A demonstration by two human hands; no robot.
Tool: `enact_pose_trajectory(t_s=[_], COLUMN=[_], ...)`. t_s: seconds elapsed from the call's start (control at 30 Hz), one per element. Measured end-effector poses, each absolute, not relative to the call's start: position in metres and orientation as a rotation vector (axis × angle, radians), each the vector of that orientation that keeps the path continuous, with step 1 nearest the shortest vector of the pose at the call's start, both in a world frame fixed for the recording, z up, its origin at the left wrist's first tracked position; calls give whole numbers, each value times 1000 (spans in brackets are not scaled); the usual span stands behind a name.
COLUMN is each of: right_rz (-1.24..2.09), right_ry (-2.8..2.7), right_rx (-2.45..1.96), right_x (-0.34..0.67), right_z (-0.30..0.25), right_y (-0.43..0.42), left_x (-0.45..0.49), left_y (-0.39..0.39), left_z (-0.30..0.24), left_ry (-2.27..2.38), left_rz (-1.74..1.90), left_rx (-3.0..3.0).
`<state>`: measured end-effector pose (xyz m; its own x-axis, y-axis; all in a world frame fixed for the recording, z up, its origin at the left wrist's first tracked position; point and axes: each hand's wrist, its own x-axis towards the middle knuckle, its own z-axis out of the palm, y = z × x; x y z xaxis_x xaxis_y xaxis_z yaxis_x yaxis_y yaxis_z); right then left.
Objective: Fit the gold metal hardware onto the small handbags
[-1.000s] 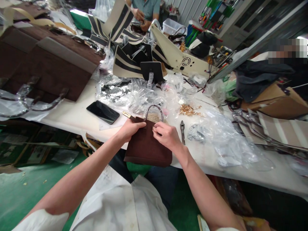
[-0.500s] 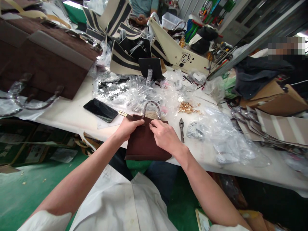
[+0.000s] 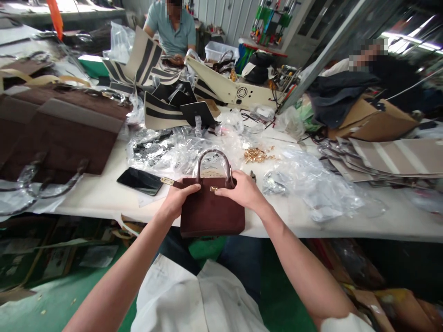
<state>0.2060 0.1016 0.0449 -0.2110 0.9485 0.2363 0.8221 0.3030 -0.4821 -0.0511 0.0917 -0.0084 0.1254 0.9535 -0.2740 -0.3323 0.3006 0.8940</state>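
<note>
A small dark brown handbag (image 3: 212, 214) stands upright at the table's front edge, its plastic-wrapped handle (image 3: 212, 153) raised. My left hand (image 3: 180, 196) grips the bag's upper left side, thumb on the front. From that side a strap with a gold metal plate (image 3: 168, 181) sticks out to the left. My right hand (image 3: 244, 189) holds the upper right side, its thumb beside a small gold clasp (image 3: 214, 189) on the front. The fingers of both hands are partly hidden behind the bag.
Left of the bag lies a black phone (image 3: 139, 180). Gold metal pieces (image 3: 255, 155), plastic bags (image 3: 321, 193) and a tool (image 3: 253, 175) lie beyond and to the right. Large brown bags (image 3: 65, 133) stand at left. A person in a blue shirt (image 3: 172, 32) sits across the table.
My right hand has moved from the bag's upper front to its right side, and the gold clasp now shows. The bag stands more upright. The camera view has tilted up.
</note>
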Motion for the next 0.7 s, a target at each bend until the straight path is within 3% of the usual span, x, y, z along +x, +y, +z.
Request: enact_pose_trajectory(t_s=[0.1, 0.27, 0.53, 0.7], right_rz=[414, 155, 81, 122], right_ry=[-2139, -2209, -2255, -2268], right_rx=[-1612, -1594, -1516, -1494], right_x=[202, 190, 192, 195], right_z=[55, 61, 49, 52], right_y=[111, 116, 121, 125], left_x=[-50, -47, -37, -53], left_y=[96, 103, 101, 99], left_z=[-1, 8, 2, 7], left_ry=[1092, 1291, 1373, 1146], left_rz=[1025, 1045, 1154, 1020], left_rx=[990, 1205, 1153, 963])
